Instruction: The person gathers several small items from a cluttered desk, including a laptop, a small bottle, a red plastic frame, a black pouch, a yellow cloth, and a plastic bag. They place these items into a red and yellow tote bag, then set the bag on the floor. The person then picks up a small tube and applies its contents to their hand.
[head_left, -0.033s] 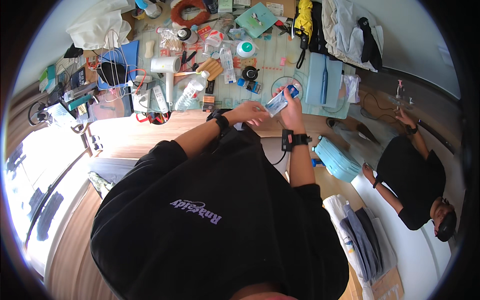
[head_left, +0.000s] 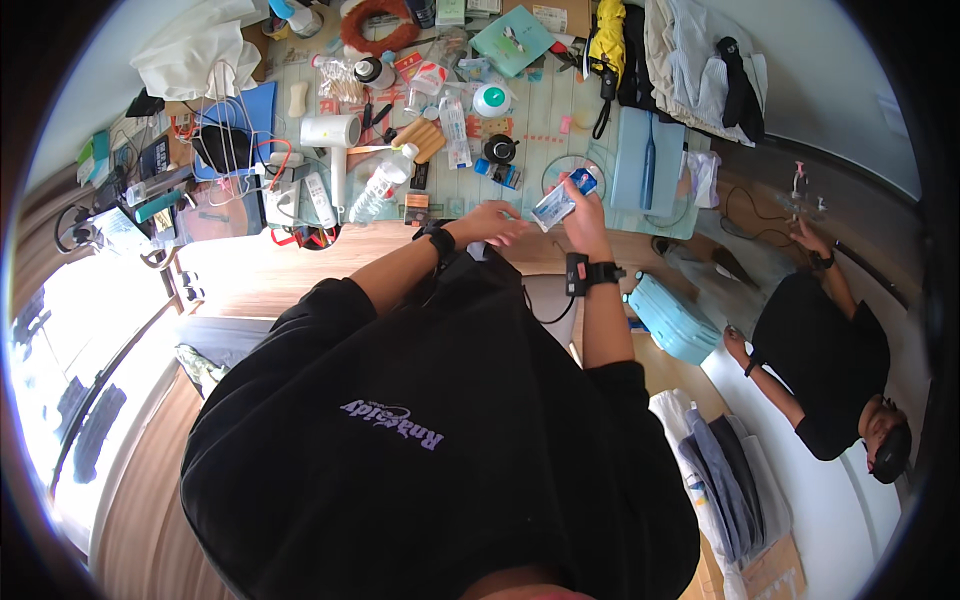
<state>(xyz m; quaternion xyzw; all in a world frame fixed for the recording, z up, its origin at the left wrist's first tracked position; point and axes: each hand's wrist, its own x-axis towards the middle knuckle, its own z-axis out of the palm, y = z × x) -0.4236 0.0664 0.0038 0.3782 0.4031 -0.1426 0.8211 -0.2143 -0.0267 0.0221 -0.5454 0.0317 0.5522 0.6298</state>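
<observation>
Over the table's front edge, my right hand (head_left: 584,214) grips a small flat blue-and-clear plastic packet (head_left: 554,208) near its blue end. The packet's other end slants down toward my left hand (head_left: 496,222). That hand is apart from the packet, fingers loosely spread, with nothing seen in them. Beyond the packet lies a round clear dish (head_left: 556,172). A small blue box (head_left: 505,174) and a black round-lidded container (head_left: 499,149) rest a little to its left.
The table holds a clear bottle (head_left: 378,190), a white hair dryer (head_left: 332,130), a wooden block (head_left: 421,140), a light blue folder (head_left: 632,160) and a yellow umbrella (head_left: 607,40). A blue suitcase (head_left: 676,318) stands at right. Another person (head_left: 825,340) is at far right.
My left hand has drawn slightly left, away from the packet's lower end. My right hand keeps the packet in nearly the same place, turned a little.
</observation>
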